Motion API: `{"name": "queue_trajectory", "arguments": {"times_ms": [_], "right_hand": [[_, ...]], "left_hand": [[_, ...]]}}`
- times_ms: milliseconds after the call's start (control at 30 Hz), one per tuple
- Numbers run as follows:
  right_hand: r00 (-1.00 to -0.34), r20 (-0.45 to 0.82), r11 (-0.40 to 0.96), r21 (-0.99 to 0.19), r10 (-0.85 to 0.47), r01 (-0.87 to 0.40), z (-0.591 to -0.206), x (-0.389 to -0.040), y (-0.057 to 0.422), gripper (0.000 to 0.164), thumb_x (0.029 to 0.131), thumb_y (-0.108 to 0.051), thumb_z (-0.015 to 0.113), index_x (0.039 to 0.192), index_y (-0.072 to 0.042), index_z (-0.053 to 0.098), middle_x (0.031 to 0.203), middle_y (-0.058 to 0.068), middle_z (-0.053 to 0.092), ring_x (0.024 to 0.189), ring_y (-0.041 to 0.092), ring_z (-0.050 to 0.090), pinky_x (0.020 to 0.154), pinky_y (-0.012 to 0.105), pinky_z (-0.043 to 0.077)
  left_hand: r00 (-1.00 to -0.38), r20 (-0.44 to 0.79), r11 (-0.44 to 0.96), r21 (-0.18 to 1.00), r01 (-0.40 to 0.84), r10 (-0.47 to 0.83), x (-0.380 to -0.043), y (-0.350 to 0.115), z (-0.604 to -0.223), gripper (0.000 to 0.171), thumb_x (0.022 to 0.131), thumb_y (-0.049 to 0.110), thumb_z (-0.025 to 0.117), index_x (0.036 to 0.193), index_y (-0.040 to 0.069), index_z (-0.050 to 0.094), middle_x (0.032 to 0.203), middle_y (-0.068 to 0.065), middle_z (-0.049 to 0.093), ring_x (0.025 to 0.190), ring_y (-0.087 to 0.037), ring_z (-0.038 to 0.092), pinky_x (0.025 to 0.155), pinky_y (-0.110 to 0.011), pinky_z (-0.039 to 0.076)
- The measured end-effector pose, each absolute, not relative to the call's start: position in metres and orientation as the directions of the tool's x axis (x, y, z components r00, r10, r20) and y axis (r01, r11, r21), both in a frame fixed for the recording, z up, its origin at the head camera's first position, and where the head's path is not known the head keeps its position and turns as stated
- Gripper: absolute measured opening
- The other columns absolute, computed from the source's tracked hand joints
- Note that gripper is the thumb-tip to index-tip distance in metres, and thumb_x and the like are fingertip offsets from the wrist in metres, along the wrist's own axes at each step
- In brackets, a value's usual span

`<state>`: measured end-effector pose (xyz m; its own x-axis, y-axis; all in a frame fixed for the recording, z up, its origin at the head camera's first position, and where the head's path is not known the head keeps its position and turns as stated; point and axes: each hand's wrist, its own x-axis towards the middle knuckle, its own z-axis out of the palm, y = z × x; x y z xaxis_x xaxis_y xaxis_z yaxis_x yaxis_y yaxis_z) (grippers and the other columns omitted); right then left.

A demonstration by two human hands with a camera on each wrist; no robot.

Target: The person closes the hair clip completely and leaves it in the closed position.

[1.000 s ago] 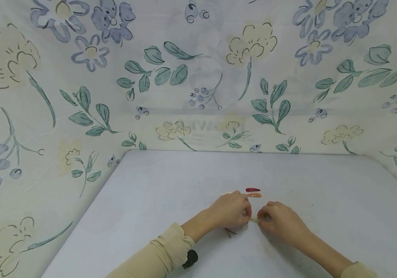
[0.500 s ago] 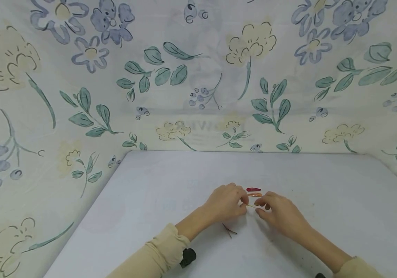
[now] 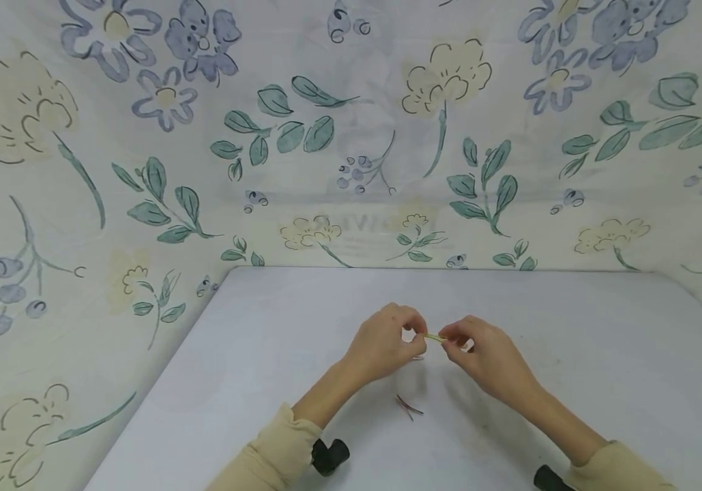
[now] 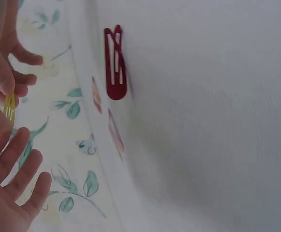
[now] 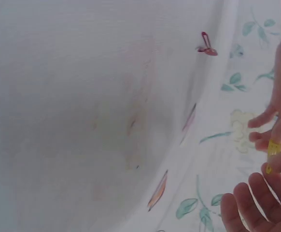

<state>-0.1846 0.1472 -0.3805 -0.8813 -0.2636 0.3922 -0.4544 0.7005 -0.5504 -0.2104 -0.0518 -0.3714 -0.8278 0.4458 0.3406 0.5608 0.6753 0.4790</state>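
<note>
Between my two hands is a yellow snap hair clip (image 3: 434,337). My left hand (image 3: 384,344) pinches one end of it between thumb and forefinger. At its other end, my right hand (image 3: 488,354) has thumb and fingertips closed on the clip. In both wrist views the yellow clip (image 4: 9,107) sits between fingertips of the two hands, while other fingers stand spread. A dark red snap clip (image 3: 408,407) lies sprung open on the table below the hands. Farther back lie an orange clip (image 5: 158,191) and a pinkish-purple clip (image 5: 189,124), mostly hidden in the head view.
The white table (image 3: 301,307) backs onto a floral cloth (image 3: 375,225) that also hangs along its left side. Black rounded objects show beside the left sleeve (image 3: 271,447) and the right sleeve (image 3: 621,467).
Both hands have risen and moved away from me, with the yellow clip between them. Half a second ago the right fingers were spread near it; now they pinch its end.
</note>
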Motion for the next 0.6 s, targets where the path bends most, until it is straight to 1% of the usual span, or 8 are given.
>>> {"name": "queue_trajectory", "arguments": {"times_ms": [100,233,400,600], "right_hand": [[-0.877,0.413,0.662,-0.589,-0.248,-0.464,-0.379,-0.186,0.143,0.012,0.086,-0.004,0.071,0.097,-0.009,0.072,0.089,-0.003,0.068,0.083,0.013,0.064,0.069,0.027,0.055],[-0.869,0.439,0.635,-0.61,-0.228,-0.475,-0.378,-0.186,0.138,0.011,0.087,-0.005,0.071,0.099,-0.007,0.072,0.091,0.0,0.068,0.084,0.015,0.064,0.072,0.029,0.057],[-0.87,0.456,0.617,-0.634,-0.187,-0.465,-0.377,-0.185,0.133,0.01,0.089,-0.005,0.07,0.099,-0.007,0.072,0.092,0.001,0.068,0.084,0.015,0.062,0.075,0.029,0.057],[-0.873,0.46,0.579,-0.671,-0.165,-0.463,-0.382,-0.186,0.128,0.012,0.09,-0.003,0.069,0.101,-0.006,0.07,0.093,0.003,0.069,0.085,0.016,0.062,0.075,0.027,0.056]], "left_hand": [[-0.834,0.39,0.624,0.554,0.551,0.39,-0.209,-0.054,-0.372,0.005,0.086,0.012,0.067,0.09,0.015,0.069,0.089,0.003,0.066,0.092,-0.016,0.06,0.076,-0.029,0.049],[-0.838,0.441,0.546,0.636,0.545,0.321,-0.207,-0.056,-0.375,0.005,0.087,0.009,0.066,0.089,0.012,0.069,0.088,0.001,0.068,0.091,-0.017,0.06,0.08,-0.033,0.051],[-0.859,0.44,0.486,0.709,0.511,0.261,-0.204,-0.058,-0.379,0.005,0.088,0.009,0.066,0.089,0.011,0.07,0.09,0.003,0.068,0.09,-0.016,0.06,0.081,-0.031,0.05],[-0.877,0.431,0.409,0.776,0.479,0.21,-0.203,-0.059,-0.384,0.007,0.088,0.009,0.065,0.089,0.01,0.072,0.09,0.002,0.069,0.09,-0.014,0.061,0.082,-0.04,0.052]]}}
